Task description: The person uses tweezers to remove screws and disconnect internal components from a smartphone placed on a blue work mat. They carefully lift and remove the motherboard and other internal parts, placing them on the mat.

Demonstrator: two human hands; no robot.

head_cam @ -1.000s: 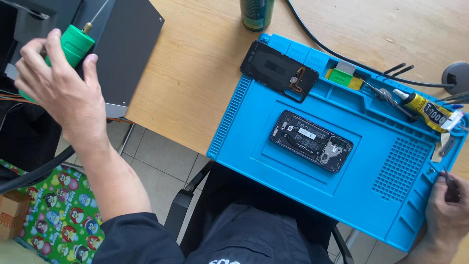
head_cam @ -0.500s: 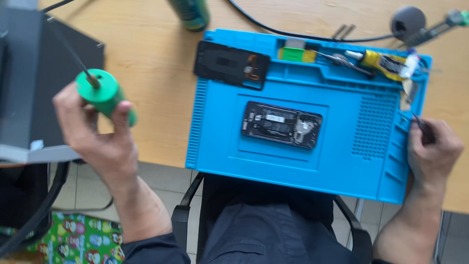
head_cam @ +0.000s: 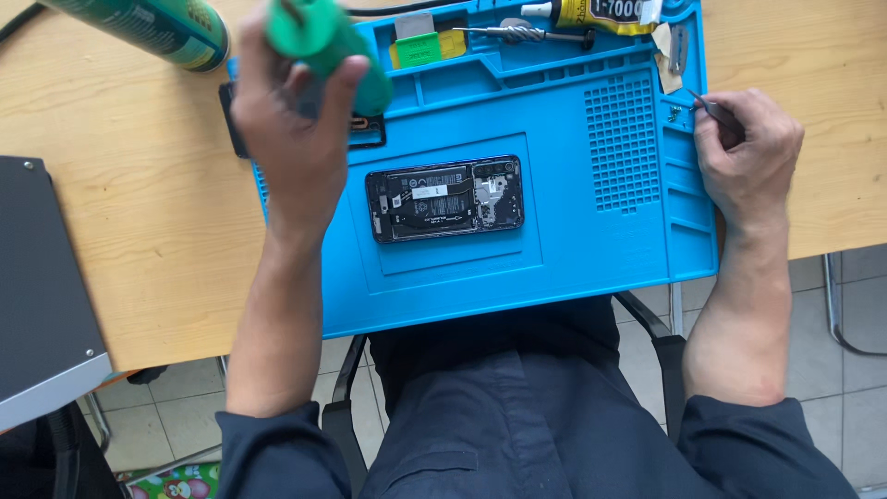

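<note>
1. We find the left hand (head_cam: 296,129) raised over the upper left corner of the blue work mat (head_cam: 554,268). Its fingers are wrapped tightly round a green cylindrical tool (head_cam: 328,42), which is blurred; its tip cannot be made out.
2. The opened phone (head_cam: 445,198) lies flat near the middle of the mat, lengthwise left to right, back cover off, with dark internals and a metal plate at its right end exposed. Neither hand touches it.
3. The right hand (head_cam: 747,152) rests on the mat's right edge. Its fingers are pinched on a thin metal tool (head_cam: 704,104) whose tip is at one of the small side compartments.
4. Count: one opened phone; one black panel (head_cam: 233,120), largely hidden behind the left hand; one green tool; one thin metal tool; one mat; one green can (head_cam: 152,28) on the wooden desk (head_cam: 139,231) at upper left; one yellow glue tube (head_cam: 601,11), one metal bit (head_cam: 522,34) and one green pad (head_cam: 418,48) in the mat's top tray; one dark grey box (head_cam: 37,296) at left.
5. Against the view half a second ago, the left hand with the green tool has come from beside the grey box, off the mat, to over the mat's corner. The right hand stays at the right edge, and the phone keeps its place on the mat.
</note>
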